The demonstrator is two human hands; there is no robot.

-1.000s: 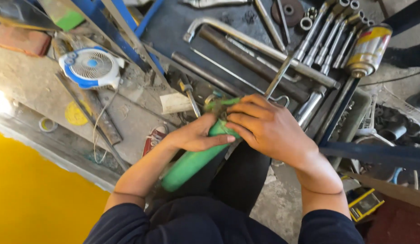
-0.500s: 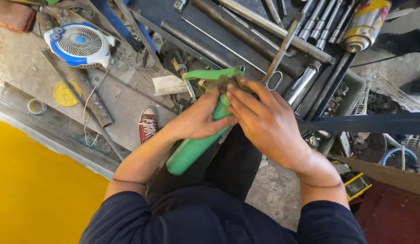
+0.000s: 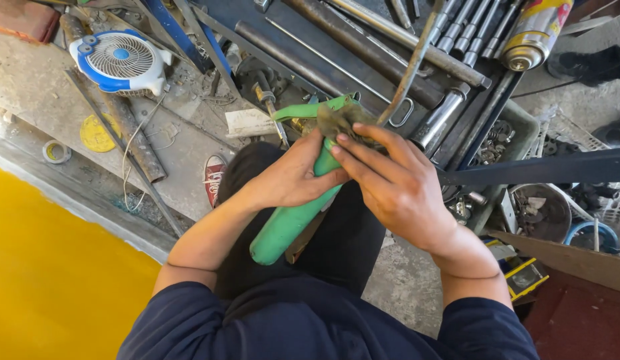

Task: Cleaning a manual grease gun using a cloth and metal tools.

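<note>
left fingers [image 3: 323, 175]: mine, clenched round the upper barrel of the green grease gun [image 3: 290, 220], thumb across the front
right fingers [image 3: 363, 148]: mine, spread and pressed over a dirty rag [image 3: 340, 120] bunched on the gun's head; grasping the rag against it
left hand [image 3: 293, 177]: comes in from 8 o'clock, wrist over my lap
right hand [image 3: 390, 187]: comes in from 4 o'clock, covers the gun's top from the right
green grease gun: centre of view, tilted, capped end down at 7 o'clock over my dark trousers, head up at 1 o'clock; green lever [image 3: 310, 108] sticks out toward 10 o'clock
rag: between my right fingers and the gun head, partly hidden
metal rod [image 3: 417, 57]: thin, runs from the gun head up to 12 o'clock, loop at its lower end
steel pipes [image 3: 363, 47]: lie on the floor at 12 o'clock, just past the gun
socket extensions [image 3: 467, 20]: row at 1 o'clock
spray can [image 3: 533, 33]: at 1 o'clock, far corner, lying on its side
small fan [image 3: 120, 63]: blue and white, at 10 o'clock, well apart from my hands
red shoe [image 3: 215, 179]: at 9 o'clock, just beside my left forearm
tape roll [image 3: 57, 152]: at 9 o'clock, on the concrete edge
yellow floor [image 3: 50, 280]: at 8 o'clock
</note>
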